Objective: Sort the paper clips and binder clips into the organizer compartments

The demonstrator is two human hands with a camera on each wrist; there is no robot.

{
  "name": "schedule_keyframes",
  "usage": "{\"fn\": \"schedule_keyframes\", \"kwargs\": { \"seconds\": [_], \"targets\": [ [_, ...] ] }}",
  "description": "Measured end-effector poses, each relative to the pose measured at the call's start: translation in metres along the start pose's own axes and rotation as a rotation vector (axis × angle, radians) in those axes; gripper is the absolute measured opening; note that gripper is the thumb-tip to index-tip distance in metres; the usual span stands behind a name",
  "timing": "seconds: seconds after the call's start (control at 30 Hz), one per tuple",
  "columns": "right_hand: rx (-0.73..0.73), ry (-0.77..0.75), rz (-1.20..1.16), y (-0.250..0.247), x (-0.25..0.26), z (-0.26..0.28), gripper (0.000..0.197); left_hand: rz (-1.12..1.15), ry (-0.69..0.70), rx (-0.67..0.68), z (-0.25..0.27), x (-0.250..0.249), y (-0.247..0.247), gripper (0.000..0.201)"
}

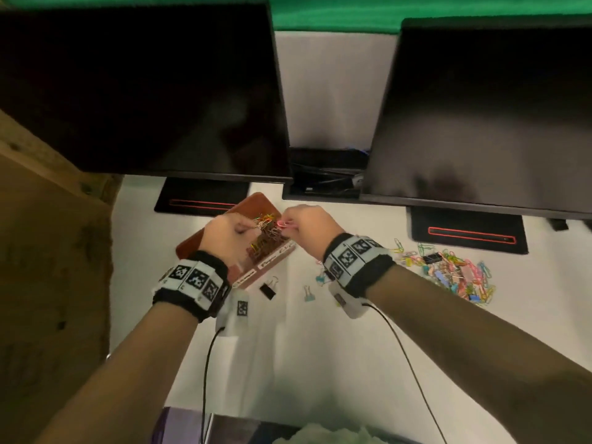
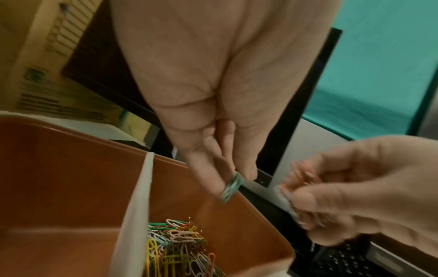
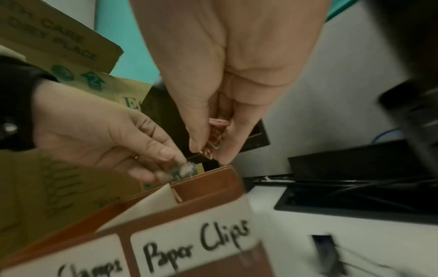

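A brown organizer (image 1: 192,243) stands on the white desk, its compartments split by a white divider (image 2: 132,206). The right compartment, labelled "Paper Clips" (image 3: 194,245), holds a heap of coloured paper clips (image 2: 177,241). Both hands hover over it. My left hand (image 1: 229,235) pinches a green paper clip (image 2: 232,186) between thumb and fingers. My right hand (image 1: 304,224) grips a small bunch of pink and white paper clips (image 3: 215,138). A pile of mixed paper clips and binder clips (image 1: 448,270) lies on the desk to the right.
Two dark monitors (image 1: 144,91) (image 1: 480,116) hang over the back of the desk. A black binder clip (image 1: 268,290) and a blue one (image 1: 308,293) lie just in front of the organizer. A cardboard box (image 1: 48,251) stands at the left.
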State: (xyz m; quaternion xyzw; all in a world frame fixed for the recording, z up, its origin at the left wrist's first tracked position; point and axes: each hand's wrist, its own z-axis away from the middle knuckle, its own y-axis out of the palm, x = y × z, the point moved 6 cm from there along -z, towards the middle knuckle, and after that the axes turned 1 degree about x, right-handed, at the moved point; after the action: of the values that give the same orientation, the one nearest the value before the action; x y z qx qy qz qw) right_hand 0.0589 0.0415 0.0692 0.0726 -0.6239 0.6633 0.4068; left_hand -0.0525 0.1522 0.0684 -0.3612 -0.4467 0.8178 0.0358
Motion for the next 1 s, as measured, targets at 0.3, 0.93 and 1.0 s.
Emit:
{"fn": "schedule_keyframes", "kwargs": {
  "seconds": [0.3, 0.93, 1.0],
  "targets": [
    [-0.091, 0.066, -0.196, 0.005, -0.020, -0.006, 0.030, 0.215, 0.094, -0.047, -0.001, 0.013, -0.005, 0.019],
    [-0.129, 0.451, 0.071, -0.051, -0.266, 0.150, 0.026, -0.231, 0.408, 0.363, 0.015, -0.148, 0.242, 0.037],
    [-0.066, 0.451, 0.063, -0.044, -0.273, 0.146, 0.025, -0.326, 0.397, 0.367, 0.012, -0.147, 0.251, 0.036]
  ]
}}
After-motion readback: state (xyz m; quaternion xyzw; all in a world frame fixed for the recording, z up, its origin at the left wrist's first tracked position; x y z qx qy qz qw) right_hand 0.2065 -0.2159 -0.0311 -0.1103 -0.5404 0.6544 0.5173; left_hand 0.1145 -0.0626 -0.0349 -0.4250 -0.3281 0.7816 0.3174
